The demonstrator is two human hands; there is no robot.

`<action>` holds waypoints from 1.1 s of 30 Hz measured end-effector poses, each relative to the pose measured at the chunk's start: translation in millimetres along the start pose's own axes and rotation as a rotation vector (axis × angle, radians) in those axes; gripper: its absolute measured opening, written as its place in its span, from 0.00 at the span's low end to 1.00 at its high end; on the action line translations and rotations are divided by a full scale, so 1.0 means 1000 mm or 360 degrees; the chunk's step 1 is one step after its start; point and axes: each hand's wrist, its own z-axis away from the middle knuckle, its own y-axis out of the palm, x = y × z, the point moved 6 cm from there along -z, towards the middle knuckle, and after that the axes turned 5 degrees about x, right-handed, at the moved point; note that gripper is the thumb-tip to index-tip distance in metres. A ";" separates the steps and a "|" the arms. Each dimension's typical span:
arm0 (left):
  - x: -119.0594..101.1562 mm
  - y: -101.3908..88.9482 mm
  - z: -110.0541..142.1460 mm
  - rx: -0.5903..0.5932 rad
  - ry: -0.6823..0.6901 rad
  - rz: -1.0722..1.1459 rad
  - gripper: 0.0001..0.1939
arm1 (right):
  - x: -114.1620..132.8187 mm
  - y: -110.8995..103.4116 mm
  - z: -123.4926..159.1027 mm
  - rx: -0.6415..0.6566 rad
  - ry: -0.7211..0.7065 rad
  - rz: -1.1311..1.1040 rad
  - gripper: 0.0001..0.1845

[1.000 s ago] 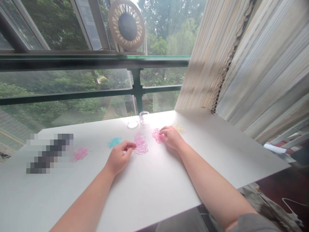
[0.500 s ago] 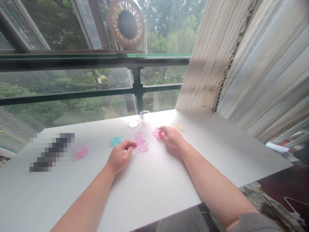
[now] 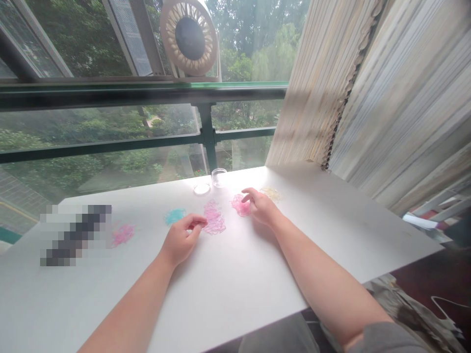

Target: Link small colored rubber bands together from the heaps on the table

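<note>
Small heaps of thin coloured loops lie on a white table (image 3: 235, 284). My left hand (image 3: 181, 239) rests on the table with its fingers curled, the fingertips touching the edge of a light pink heap (image 3: 214, 218). My right hand (image 3: 260, 206) lies further back, index finger stretched out, fingertips on a deeper pink heap (image 3: 240, 206). A pale yellow heap (image 3: 273, 193) sits just behind the right hand. A teal heap (image 3: 174, 215) lies left of the left hand's fingers, and another pink heap (image 3: 122, 234) further left.
A small clear jar (image 3: 219, 177) and its round lid (image 3: 201, 189) stand at the table's far edge by the glass railing. A round fan (image 3: 189, 39) sits on the sill above. A blurred dark object (image 3: 73, 234) lies at the left. Striped curtain hangs at right.
My right index finger has lifted and stretched out over the deeper pink heap. The left hand has hardly moved. The view shifted slightly.
</note>
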 end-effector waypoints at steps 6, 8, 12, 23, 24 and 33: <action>0.001 0.001 0.000 0.0007 0.0004 -0.0008 0.12 | 0.000 -0.001 0.001 0.0003 0.0029 -0.0062 0.25; 0.001 0.001 0.000 0.0006 0.0004 -0.0017 0.12 | 0.001 -0.003 0.001 -0.0018 0.0019 -0.0069 0.25; 0.002 0.001 0.000 0.0015 0.0009 -0.0022 0.11 | 0.004 -0.008 0.002 -0.0092 0.0006 -0.0094 0.23; 0.002 0.002 0.001 0.0037 0.0012 -0.0009 0.11 | 0.001 -0.007 0.002 -0.0124 0.0031 -0.0161 0.23; 0.002 0.002 0.000 0.0035 0.0013 -0.0008 0.11 | 0.001 -0.007 0.002 -0.0119 0.0031 -0.0173 0.23; 0.004 0.003 0.000 0.0057 0.0014 -0.0001 0.10 | -0.002 -0.005 0.001 -0.0088 0.0071 -0.0187 0.22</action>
